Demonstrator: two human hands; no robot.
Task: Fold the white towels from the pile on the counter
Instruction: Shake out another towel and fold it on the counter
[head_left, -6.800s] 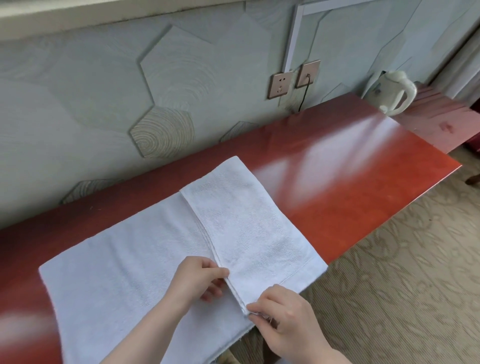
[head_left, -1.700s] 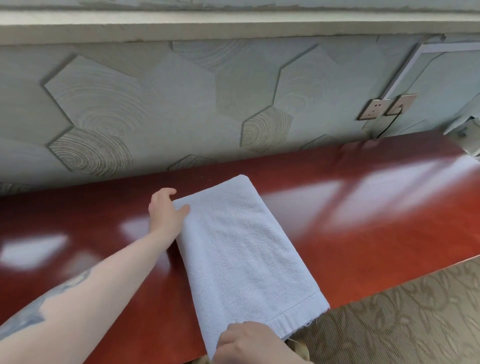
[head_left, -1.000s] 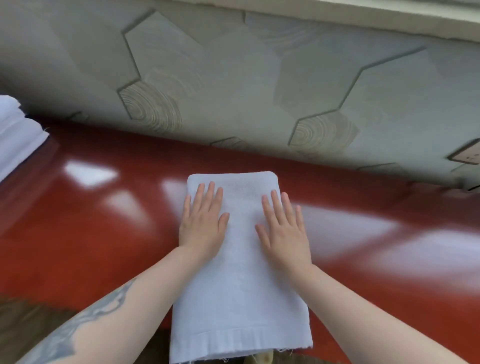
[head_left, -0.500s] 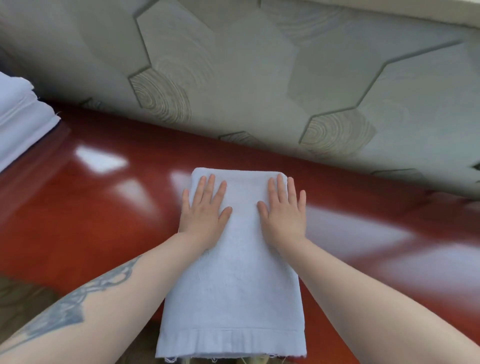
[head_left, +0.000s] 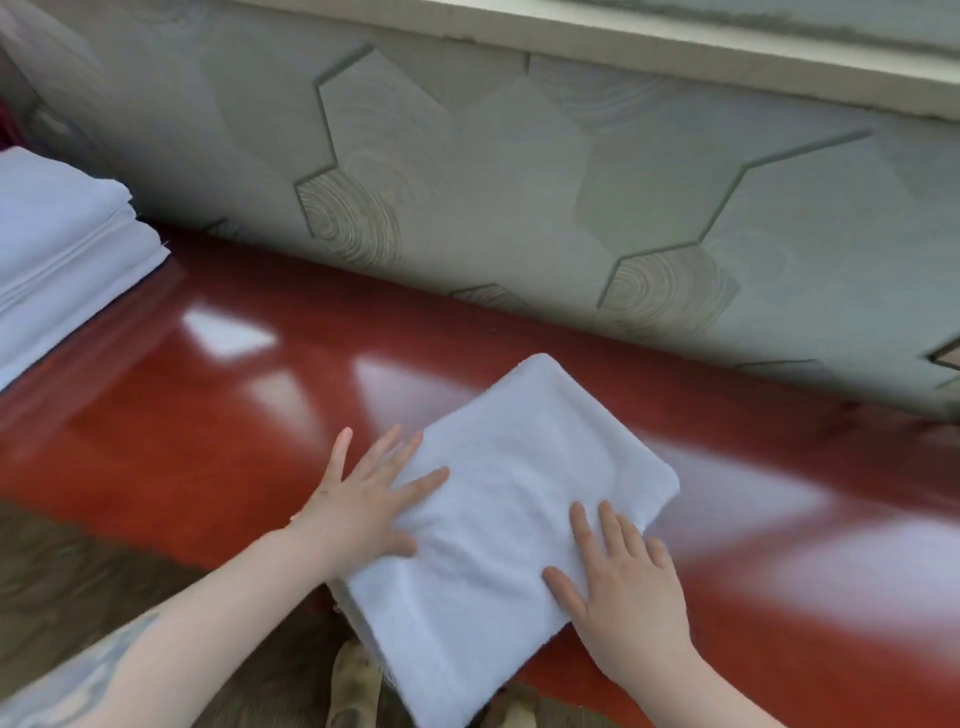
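A folded white towel (head_left: 511, 499) lies at an angle on the red counter (head_left: 208, 415), its near end hanging past the front edge. My left hand (head_left: 366, 499) lies flat with spread fingers on the towel's left edge, partly on the counter. My right hand (head_left: 628, 587) presses flat on the towel's right side near the front. A stack of white towels (head_left: 57, 249) sits at the far left of the counter.
A grey wall with hexagon panels (head_left: 519, 182) runs right behind the counter. Patterned carpet (head_left: 67, 577) shows below the front edge, with a foot (head_left: 353, 686) under the hanging towel end. Glossy counter stretches to the right.
The towel has turned from lying straight to lying at an angle. My hands have slid from its far end to its left edge and right front side. The view has shifted.
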